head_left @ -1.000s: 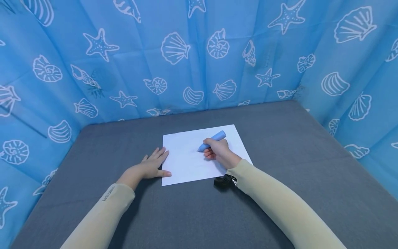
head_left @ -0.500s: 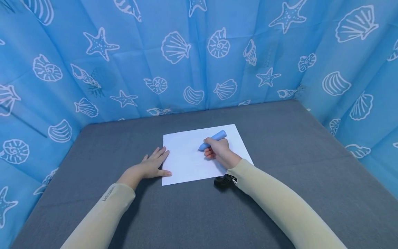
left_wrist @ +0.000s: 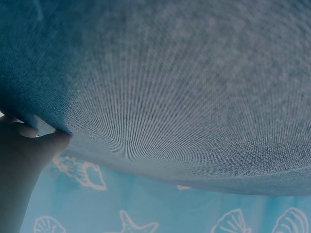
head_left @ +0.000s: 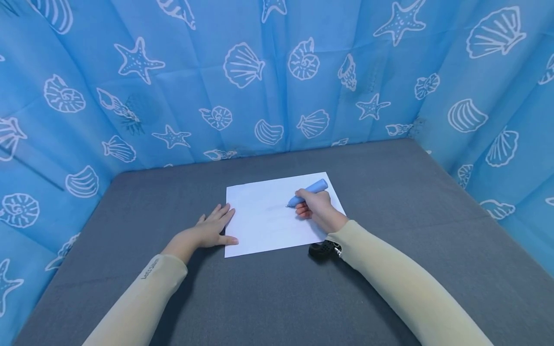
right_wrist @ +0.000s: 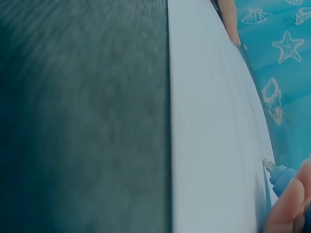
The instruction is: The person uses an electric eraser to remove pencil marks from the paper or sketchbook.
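Note:
A white sheet of paper (head_left: pixel 259 221) lies on the grey cloth-covered table. My left hand (head_left: pixel 207 232) rests flat at its left edge, fingers spread and thumb over the paper. Over the right part of the sheet, my right hand (head_left: pixel 319 207) grips a thick blue pen (head_left: pixel 320 186) slanting up to the right. In the right wrist view the pen (right_wrist: pixel 283 176) has a narrow metal tip at the paper; whether it touches is unclear. Faint grey traces seem to show on the sheet. The left wrist view catches only part of the left hand (left_wrist: pixel 34 148), dark against the cloth.
Grey cloth (head_left: pixel 259 298) covers the table around the paper. A blue curtain (head_left: pixel 277 86) with white shells and starfish hangs behind the table and along its sides. A black wrist device (head_left: pixel 321 250) sits under the right sleeve's cuff.
My right hand and the pen have shifted to the right and slightly away from me across the paper, mostly in the last half second. The left hand and sheet stay in place.

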Available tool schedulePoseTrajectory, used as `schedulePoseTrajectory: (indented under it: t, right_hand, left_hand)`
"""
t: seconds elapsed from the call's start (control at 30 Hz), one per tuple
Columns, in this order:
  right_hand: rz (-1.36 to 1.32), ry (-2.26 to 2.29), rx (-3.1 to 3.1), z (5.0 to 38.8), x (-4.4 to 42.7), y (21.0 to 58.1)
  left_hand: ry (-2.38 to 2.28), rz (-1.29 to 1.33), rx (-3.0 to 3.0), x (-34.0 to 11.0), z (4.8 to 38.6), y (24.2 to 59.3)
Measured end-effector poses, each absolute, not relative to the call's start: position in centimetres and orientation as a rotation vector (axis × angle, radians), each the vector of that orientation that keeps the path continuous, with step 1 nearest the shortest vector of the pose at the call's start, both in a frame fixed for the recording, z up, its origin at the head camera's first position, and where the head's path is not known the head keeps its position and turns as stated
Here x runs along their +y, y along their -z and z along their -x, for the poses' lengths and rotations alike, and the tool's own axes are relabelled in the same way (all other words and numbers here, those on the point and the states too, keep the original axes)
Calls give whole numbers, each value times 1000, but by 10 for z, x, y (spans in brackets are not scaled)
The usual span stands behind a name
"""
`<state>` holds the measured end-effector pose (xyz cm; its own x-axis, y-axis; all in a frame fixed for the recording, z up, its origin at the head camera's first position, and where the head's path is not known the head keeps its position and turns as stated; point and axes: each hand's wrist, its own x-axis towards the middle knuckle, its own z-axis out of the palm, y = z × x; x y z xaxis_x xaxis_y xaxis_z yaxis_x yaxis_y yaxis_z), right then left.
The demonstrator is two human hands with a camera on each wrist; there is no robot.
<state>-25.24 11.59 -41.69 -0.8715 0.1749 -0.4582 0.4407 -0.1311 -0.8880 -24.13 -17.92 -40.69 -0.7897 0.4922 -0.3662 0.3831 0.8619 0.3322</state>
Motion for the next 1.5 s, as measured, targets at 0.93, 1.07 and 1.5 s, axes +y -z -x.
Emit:
schedulePoseTrajectory:
  t: [0.93,1.07,1.5]
  right_hand:
    - [-606,2104,1922,254,83,415]
    - [-600,2099,1935,254,87,415]
    - [-703,2095,1945,256,117,417]
  left_hand:
    - [-339,-645,2573,-180,243,407]
    - [-345,-642,2571,-180,243,407]
    - [-344,-639,2569,-181,243,409]
